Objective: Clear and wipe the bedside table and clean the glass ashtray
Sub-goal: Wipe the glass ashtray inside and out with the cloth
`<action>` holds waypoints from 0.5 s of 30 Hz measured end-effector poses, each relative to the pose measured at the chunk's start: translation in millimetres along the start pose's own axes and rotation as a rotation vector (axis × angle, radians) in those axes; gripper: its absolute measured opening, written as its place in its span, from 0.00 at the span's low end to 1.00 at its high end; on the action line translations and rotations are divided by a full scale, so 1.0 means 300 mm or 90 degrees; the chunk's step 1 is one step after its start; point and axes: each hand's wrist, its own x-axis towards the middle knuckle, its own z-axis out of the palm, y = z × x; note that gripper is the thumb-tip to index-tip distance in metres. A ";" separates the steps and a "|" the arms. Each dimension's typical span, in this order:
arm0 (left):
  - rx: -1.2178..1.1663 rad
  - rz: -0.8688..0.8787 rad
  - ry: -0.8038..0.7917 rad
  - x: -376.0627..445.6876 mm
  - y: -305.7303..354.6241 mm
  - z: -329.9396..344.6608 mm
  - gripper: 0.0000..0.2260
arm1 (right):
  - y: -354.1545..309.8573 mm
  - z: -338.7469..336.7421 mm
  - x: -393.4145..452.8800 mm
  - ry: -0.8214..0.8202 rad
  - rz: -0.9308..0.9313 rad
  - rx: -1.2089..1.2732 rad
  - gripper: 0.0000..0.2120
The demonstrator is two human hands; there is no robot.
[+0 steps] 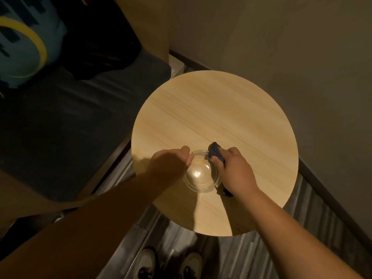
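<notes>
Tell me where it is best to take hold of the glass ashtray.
Probably by its thick rim, from the left side. The glass ashtray is round and upright, and the right hand with the dark cloth occupies its right edge.

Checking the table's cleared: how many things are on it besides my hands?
2: the glass ashtray near the table's front, gripped by the left hand, and the dark cloth in the right hand.

Both arms extended fwd, left hand (171, 162) curled (fingers gripping), right hand (235, 170) fisted.
</notes>
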 end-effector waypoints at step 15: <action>0.064 -0.007 -0.058 0.011 -0.003 0.000 0.07 | 0.034 -0.043 0.016 -0.096 0.012 0.115 0.12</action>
